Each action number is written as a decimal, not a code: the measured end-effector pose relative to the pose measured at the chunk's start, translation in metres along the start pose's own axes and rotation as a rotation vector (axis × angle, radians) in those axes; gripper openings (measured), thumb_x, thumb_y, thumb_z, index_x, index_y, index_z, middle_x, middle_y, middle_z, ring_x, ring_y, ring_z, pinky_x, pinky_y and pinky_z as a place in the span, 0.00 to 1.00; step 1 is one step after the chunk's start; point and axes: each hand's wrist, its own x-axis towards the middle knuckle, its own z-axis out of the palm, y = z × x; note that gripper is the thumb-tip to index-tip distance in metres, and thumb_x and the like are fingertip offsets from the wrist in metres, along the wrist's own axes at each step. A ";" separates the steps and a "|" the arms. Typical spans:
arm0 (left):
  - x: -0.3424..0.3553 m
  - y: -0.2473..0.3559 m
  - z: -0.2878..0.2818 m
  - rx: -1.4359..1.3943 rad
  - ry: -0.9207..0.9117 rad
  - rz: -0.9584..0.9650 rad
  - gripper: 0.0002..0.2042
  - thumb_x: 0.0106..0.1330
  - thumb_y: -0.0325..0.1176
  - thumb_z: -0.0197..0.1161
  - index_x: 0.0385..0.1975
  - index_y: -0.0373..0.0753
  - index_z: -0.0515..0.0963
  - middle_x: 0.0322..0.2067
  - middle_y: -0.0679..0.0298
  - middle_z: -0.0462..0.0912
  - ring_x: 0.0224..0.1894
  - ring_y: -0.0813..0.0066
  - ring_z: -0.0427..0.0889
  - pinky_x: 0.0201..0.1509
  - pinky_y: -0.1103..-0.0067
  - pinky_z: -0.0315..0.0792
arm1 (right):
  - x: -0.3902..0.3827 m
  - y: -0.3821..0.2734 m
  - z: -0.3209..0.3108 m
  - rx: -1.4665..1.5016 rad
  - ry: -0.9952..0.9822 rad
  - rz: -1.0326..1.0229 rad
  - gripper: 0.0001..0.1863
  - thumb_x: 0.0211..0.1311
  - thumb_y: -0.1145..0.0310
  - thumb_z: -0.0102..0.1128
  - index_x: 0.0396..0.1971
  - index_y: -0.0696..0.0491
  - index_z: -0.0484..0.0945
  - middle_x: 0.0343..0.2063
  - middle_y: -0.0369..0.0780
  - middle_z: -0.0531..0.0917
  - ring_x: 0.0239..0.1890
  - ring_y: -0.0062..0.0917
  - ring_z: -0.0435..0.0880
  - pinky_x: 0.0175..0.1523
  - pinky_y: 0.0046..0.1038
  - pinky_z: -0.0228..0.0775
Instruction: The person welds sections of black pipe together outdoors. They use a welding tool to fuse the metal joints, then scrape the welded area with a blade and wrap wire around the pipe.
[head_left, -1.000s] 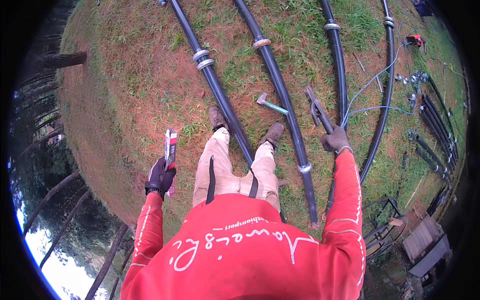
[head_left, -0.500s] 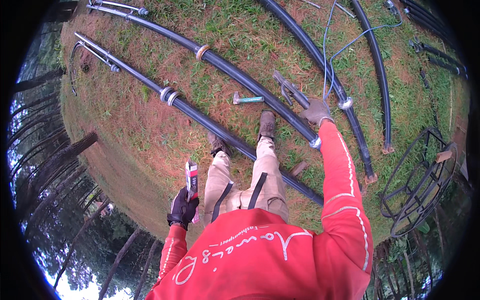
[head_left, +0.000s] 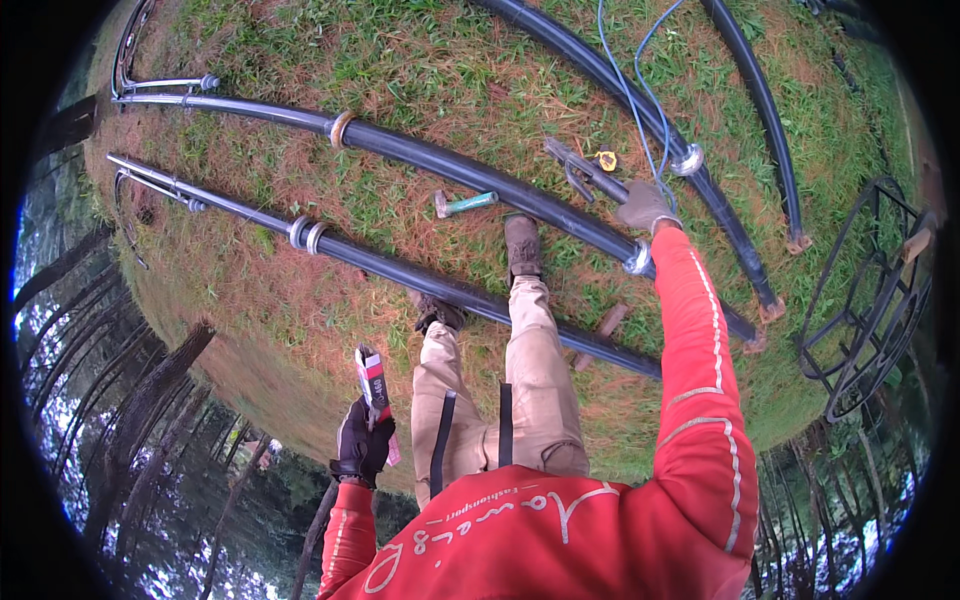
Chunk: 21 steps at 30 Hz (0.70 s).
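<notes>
Head view, and here's the left hand at seven o'clock, dark glove on, fingers wrapped about a slim box. Look at that box: its tip points to half past eleven, panels of red, white and black, lettering along one side, a pinkish end peeking out below the grip. Over to two o'clock, and the right hand, in a grey glove, has its fingers curled round the handle of a clamp. The clamp is long and dark, paler at the nose, a thin lever splaying off its lower side, and it points to ten o'clock over the grass. A blue cable sweeps down from one o'clock, right beside that glove; whether it joins the clamp, I cannot tell. Just beside the clamp, at eleven o'clock from the right hand, a small yellow thing. A hammer with a green handle lies at twelve o'clock, between two black pipes, a brown boot near its handle.
</notes>
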 end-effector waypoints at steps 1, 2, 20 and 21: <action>0.008 0.004 0.006 0.009 -0.012 -0.005 0.22 0.69 0.26 0.71 0.63 0.35 0.79 0.47 0.64 0.88 0.48 0.72 0.86 0.56 0.70 0.82 | 0.009 0.003 0.002 0.000 -0.022 0.004 0.28 0.53 0.62 0.75 0.57 0.53 0.89 0.54 0.55 0.91 0.59 0.52 0.90 0.68 0.47 0.80; 0.013 0.007 0.011 0.025 -0.025 0.005 0.22 0.69 0.25 0.70 0.63 0.35 0.79 0.47 0.64 0.87 0.48 0.72 0.86 0.56 0.70 0.82 | 0.017 0.004 0.006 0.001 -0.046 0.008 0.28 0.53 0.63 0.75 0.57 0.54 0.89 0.54 0.55 0.91 0.60 0.52 0.89 0.68 0.47 0.80; 0.147 0.074 0.076 0.050 -0.101 0.040 0.21 0.73 0.23 0.70 0.65 0.37 0.79 0.47 0.67 0.86 0.48 0.76 0.83 0.55 0.73 0.80 | 0.158 -0.071 0.139 0.230 0.172 -0.026 0.27 0.61 0.55 0.77 0.59 0.51 0.87 0.69 0.51 0.81 0.71 0.50 0.80 0.76 0.47 0.72; 0.151 0.073 0.077 -0.019 -0.091 0.039 0.21 0.72 0.21 0.71 0.64 0.37 0.79 0.46 0.68 0.86 0.47 0.76 0.83 0.54 0.73 0.81 | 0.167 -0.076 0.146 0.254 0.203 0.020 0.28 0.62 0.54 0.76 0.59 0.53 0.86 0.67 0.52 0.82 0.68 0.50 0.83 0.73 0.47 0.75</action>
